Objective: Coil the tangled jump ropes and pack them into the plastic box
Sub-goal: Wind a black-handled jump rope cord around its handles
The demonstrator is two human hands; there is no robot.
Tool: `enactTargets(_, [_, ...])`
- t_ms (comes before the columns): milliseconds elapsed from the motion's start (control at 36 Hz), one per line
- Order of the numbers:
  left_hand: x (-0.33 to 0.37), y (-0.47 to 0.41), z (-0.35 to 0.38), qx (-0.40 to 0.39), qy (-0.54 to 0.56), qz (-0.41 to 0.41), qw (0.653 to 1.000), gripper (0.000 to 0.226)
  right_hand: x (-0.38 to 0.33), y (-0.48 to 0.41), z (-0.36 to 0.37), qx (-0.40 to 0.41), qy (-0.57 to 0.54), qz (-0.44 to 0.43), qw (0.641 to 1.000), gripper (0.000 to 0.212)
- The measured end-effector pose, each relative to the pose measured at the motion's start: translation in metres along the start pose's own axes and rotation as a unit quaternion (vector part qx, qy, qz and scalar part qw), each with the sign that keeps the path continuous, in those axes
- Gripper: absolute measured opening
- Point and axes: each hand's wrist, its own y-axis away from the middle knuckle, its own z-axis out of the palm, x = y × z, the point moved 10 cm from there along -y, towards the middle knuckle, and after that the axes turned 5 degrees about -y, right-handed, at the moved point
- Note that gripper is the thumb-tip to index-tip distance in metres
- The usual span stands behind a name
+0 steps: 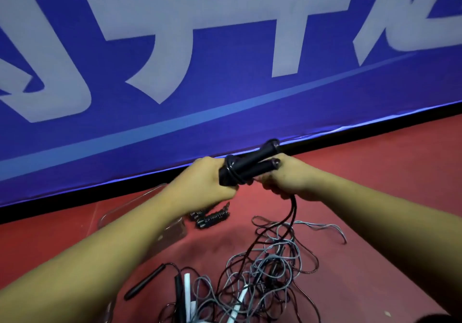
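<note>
Two black jump-rope handles point(250, 163) are held side by side in the air, with a turn of black cord around their left end. My left hand point(208, 181) grips that left end. My right hand point(285, 180) pinches the black cord point(291, 210) just below the handles' right end, and the cord hangs down into a tangle of black and grey ropes point(260, 270) on the red floor. A clear plastic box point(140, 203) lies on the floor under my left forearm, largely hidden by it.
A wound rope bundle point(212, 218) lies beside the box. Loose black handles point(147, 282) and white handles point(187, 290) lie at the lower middle among the cords. A blue banner point(225, 60) with large pale characters stands along the floor's far edge.
</note>
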Motion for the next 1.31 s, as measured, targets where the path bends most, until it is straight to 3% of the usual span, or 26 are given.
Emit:
enactTargets(83, [-0.016,-0.003,-0.009,0.021,0.007,-0.056,0.998,0.013,0.007,0.003,0.027,-0.062,-0.007,0.043,0.997,0.028])
enactTargets(194, [-0.040,-0.006,-0.016,0.040,0.019,-0.136,0.990,0.010,-0.005,0.003,0.040,-0.066,-0.017,0.031,0.997,0.033])
enactTargets(333, [-0.053,-0.007,-0.018,0.032,-0.021,-0.167,0.985,0.005,-0.024,0.004,0.045,-0.050,0.086,-0.008,0.995,0.033])
enactTargets(444, [-0.058,-0.008,-0.018,0.024,-0.067,-0.174,0.982,0.008,-0.032,0.010,0.047,-0.072,0.120,-0.015,0.990,0.018])
enactTargets(583, [-0.075,-0.009,-0.029,0.052,-0.149,-0.177,0.971,0.008,-0.014,0.014,0.054,-0.098,-0.019,0.042,0.994,0.006])
enactTargets(694, [-0.090,-0.012,-0.029,0.061,-0.217,-0.177,0.958,0.020,0.006,0.020,0.077,-0.152,-0.176,0.135,0.963,0.013])
enactTargets(806, [-0.106,-0.012,-0.022,0.042,-0.242,-0.183,0.952,0.027,0.004,0.028,0.089,-0.217,-0.136,0.137,0.957,0.018])
enactTargets(917, [-0.104,-0.011,-0.012,0.006,-0.287,-0.152,0.946,0.020,0.003,0.027,0.085,-0.215,-0.077,0.109,0.967,0.023])
enactTargets(1028, [-0.094,-0.008,0.017,-0.100,-0.308,-0.077,0.943,0.018,-0.026,0.011,0.052,-0.078,0.032,-0.012,0.996,0.022])
enactTargets(1139, [-0.056,0.004,0.048,-0.199,-0.298,0.039,0.933,0.015,-0.051,0.007,0.038,-0.021,0.228,-0.114,0.967,0.021])
enactTargets(1250, [-0.023,0.013,0.054,-0.214,-0.266,0.102,0.934,0.015,-0.046,0.006,0.031,-0.015,0.213,-0.134,0.968,0.011])
enactTargets(1306, [-0.014,0.016,0.050,-0.211,-0.209,0.105,0.949,0.019,-0.041,0.006,0.026,-0.022,0.131,-0.122,0.984,0.010])
